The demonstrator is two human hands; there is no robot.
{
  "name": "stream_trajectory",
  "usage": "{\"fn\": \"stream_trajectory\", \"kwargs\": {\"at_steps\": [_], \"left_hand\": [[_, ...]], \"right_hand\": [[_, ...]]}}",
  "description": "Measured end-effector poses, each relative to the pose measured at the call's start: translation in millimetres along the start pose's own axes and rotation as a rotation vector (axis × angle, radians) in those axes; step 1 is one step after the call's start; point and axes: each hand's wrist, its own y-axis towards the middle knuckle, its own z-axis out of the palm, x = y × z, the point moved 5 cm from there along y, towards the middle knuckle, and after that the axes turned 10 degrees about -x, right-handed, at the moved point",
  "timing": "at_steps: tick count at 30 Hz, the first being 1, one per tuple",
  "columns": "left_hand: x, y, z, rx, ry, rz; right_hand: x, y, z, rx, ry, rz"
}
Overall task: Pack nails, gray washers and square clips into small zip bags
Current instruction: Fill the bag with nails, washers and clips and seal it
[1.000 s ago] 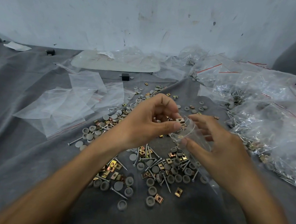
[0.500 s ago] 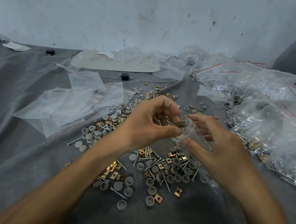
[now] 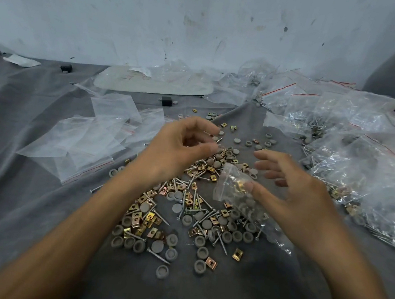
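While right fingers (image 3: 249, 187) pinch, zip bag (image 3: 229, 194) between

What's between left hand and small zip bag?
Head view: loose gray washers, square clips, nails on cloth between left hand and small zip bag.

The cloth (image 3: 29, 205) is matt gray and smooth. The nails (image 3: 157, 257) are shiny silvery metal, the square clips (image 3: 237, 254) glossy brass-toned metal, the washers (image 3: 162, 271) dull gray, the zip bag (image 3: 230, 188) clear crinkled plastic.
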Motion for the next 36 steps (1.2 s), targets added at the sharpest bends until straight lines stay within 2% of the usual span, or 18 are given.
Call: {"fn": "stream_trajectory", "kwargs": {"at_steps": [2, 4, 6, 11, 13, 16, 18, 22, 28, 32, 36], "left_hand": [[6.2, 0.9, -4.8, 0.048, 0.098, -0.042], [14.5, -2.5, 0.3, 0.197, 0.326, -0.053], [20.7, -5.6, 3.2, 0.277, 0.462, -0.062], [21.9, -15.1, 14.2, 0.538, 0.528, -0.050], [23.4, -18.6, 23.9, 0.583, 0.601, -0.001], [21.9, -21.2, 36.9, 0.564, 0.732, 0.125], [21.8, -20.4, 36.7, 0.518, 0.734, 0.131], [7.8, -18.5, 31.7, 0.435, 0.672, 0.189], [-21.7, -18.4, 30.3, 0.341, 0.534, 0.327], [-25.8, -18.5, 29.5, 0.313, 0.440, 0.303], [-21.0, -14.8, 24.7, 0.309, 0.444, 0.262]], "right_hand": [[-0.9, 0.0, 1.7, 0.018, -0.010, 0.001], [-0.5, 0.0, 3.4, 0.040, -0.029, -0.002], [0.6, 0.2, 4.4, 0.047, -0.035, -0.004], [-2.4, 0.8, 9.0, 0.078, -0.077, -0.022], [-3.9, 0.6, 12.4, 0.112, -0.111, -0.030], [-4.7, 0.5, 16.9, 0.135, -0.106, -0.024], [-3.9, 0.8, 19.0, 0.163, -0.095, -0.027], [-2.3, 0.8, 22.4, 0.243, -0.069, -0.031], [-5.5, 11.0, 16.0, 0.178, 0.178, 0.100], [-4.5, 13.8, 9.3, 0.176, 0.183, 0.069], [-6.8, 10.5, 7.8, 0.160, 0.190, 0.084]]}}
